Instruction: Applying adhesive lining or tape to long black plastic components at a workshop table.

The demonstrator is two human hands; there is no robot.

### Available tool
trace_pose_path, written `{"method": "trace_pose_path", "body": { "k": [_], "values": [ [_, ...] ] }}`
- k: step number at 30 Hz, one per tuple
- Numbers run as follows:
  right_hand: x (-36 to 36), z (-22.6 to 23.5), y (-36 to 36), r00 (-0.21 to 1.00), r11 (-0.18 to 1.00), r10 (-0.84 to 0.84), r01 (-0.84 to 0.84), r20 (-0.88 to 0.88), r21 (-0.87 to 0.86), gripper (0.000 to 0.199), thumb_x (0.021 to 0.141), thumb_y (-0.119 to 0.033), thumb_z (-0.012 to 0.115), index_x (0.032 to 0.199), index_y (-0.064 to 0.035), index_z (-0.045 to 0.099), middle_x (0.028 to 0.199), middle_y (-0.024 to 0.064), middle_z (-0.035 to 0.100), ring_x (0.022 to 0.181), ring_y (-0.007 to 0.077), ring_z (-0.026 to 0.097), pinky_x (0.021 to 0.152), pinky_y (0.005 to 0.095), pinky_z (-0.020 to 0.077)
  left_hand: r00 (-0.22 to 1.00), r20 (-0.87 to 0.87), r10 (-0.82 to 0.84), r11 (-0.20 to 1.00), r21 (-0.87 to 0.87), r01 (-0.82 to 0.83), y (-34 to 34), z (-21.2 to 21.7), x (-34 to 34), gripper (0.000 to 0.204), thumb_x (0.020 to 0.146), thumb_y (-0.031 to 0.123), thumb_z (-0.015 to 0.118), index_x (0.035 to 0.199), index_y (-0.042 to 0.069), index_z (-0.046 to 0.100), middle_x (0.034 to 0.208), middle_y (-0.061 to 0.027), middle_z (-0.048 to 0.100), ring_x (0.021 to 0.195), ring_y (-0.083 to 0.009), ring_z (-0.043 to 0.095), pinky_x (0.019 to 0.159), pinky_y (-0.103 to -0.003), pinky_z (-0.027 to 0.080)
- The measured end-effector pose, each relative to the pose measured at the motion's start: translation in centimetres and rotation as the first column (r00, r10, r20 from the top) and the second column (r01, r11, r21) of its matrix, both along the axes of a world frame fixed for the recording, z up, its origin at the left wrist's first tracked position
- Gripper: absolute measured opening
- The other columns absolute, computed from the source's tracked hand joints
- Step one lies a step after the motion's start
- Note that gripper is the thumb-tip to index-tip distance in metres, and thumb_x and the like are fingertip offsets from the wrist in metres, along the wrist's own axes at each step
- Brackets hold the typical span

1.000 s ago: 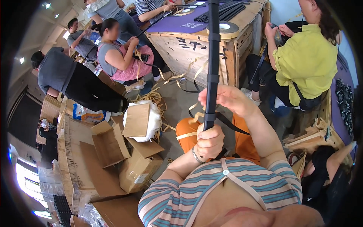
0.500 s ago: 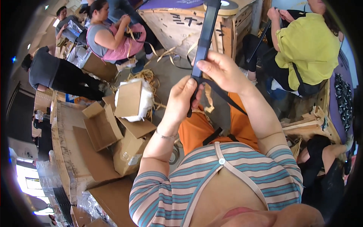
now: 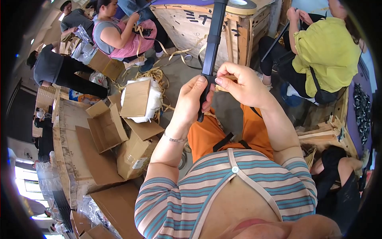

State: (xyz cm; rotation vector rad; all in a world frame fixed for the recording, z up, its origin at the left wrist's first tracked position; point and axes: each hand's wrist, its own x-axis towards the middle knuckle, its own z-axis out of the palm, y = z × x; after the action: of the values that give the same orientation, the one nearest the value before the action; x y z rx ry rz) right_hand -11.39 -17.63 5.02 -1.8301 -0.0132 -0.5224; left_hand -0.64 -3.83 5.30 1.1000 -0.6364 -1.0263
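Observation:
A long black bar [image 3: 212, 55] slants upward in front of me, with a raised band partway up and a narrower black handle at its lower end. My left hand [image 3: 191, 93] is wrapped round that handle, thumb lying along its top. Just right of the handle, my right hand [image 3: 237, 82] is closed in a pinch on a tan strip [image 3: 226, 86], close beside the bar. A thin black strip curves off the bar's left side. The far end of the bar runs out of view at the top.
Open cardboard boxes [image 3: 106, 126] and white wrapping stand at left, near a heap of tan strips [image 3: 159, 75]. A wooden crate [image 3: 187, 24] with a tape roll [image 3: 240, 5] is ahead. Several people work around, one in a yellow shirt [image 3: 326, 59] at right.
My right hand has come off the bar and moved slightly right, now pinching the tan strip. The black strip that hung beneath it is no longer seen there. My left hand keeps its hold.

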Motion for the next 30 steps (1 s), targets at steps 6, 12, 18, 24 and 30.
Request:
{"method": "trace_pose_path", "body": {
  "k": [6, 12, 18, 24, 30],
  "values": [
    [0.1, 0.1, 0.1, 0.994, 0.995, -0.089, 0.085, -0.066, -0.054, 0.006, 0.088, -0.006, 0.052, 0.088, -0.0015, 0.049, 0.072, -0.0012, 0.049, 0.062, 0.0024, 0.042, 0.054, 0.0189, 0.0362, 0.998, 0.06, 0.004, 1.0, 0.028, -0.005, -0.3, -0.2, 0.1, 0.03, 0.095, 0.027, 0.04, 0.083, 0.002, 0.051, 0.058, -0.0013, 0.045, 0.043, -0.0069, 0.036, 0.038, -0.021, 0.028],
    [0.5, 0.3, 0.5, 0.985, 0.991, -0.122, 0.114, -0.121, -0.072, 0.007, 0.087, -0.007, 0.053, 0.085, -0.0004, 0.054, 0.062, -0.0037, 0.049, 0.056, 0.0015, 0.041, 0.049, 0.0203, 0.0351, 0.985, 0.146, 0.089, 0.995, 0.039, -0.095, -0.7, -1.0, 0.3, 0.025, 0.094, 0.025, 0.045, 0.082, 0.003, 0.051, 0.058, 0.0007, 0.045, 0.043, -0.0052, 0.036, 0.038, -0.02, 0.029],
    [1.4, -0.4, 1.1, 0.924, 0.891, -0.376, 0.381, 0.069, -0.247, 0.008, 0.076, -0.009, 0.058, 0.073, -0.0012, 0.057, 0.059, 0.012, 0.056, 0.051, 0.0192, 0.055, 0.049, 0.03, 0.0415, 0.959, 0.265, 0.098, 0.991, 0.061, -0.118, -1.1, -1.8, 0.4, 0.025, 0.093, 0.025, 0.046, 0.082, 0.003, 0.05, 0.057, 0.0023, 0.043, 0.043, -0.0045, 0.036, 0.039, -0.019, 0.029],
    [3.2, -12.0, -4.2, 0.793, 0.82, -0.557, 0.478, -0.247, -0.313, 0.016, 0.074, -0.016, 0.057, 0.069, -0.0009, 0.06, 0.063, 0.0165, 0.06, 0.057, 0.0263, 0.06, 0.054, 0.0347, 0.0456, 0.991, 0.087, -0.105, 0.977, -0.177, 0.119, 0.6, -0.2, -1.0, 0.039, 0.09, 0.037, 0.046, 0.078, 0.001, 0.043, 0.056, -0.004, 0.04, 0.041, -0.0084, 0.032, 0.036, -0.021, 0.025],
    [4.4, -13.4, -2.1, 0.878, 0.952, -0.276, 0.305, -0.392, 0.014, 0.021, 0.078, -0.022, 0.06, 0.079, -0.0011, 0.061, 0.061, 0.008, 0.058, 0.056, 0.0147, 0.054, 0.054, 0.0297, 0.0424, 0.88, -0.143, -0.454, 0.863, -0.317, 0.394, 0.0, 1.5, -0.1, 0.055, 0.087, 0.056, 0.039, 0.072, 0.003, 0.039, 0.054, -0.0005, 0.034, 0.039, -0.008, 0.03, 0.034, -0.021, 0.024]
  ]
}}
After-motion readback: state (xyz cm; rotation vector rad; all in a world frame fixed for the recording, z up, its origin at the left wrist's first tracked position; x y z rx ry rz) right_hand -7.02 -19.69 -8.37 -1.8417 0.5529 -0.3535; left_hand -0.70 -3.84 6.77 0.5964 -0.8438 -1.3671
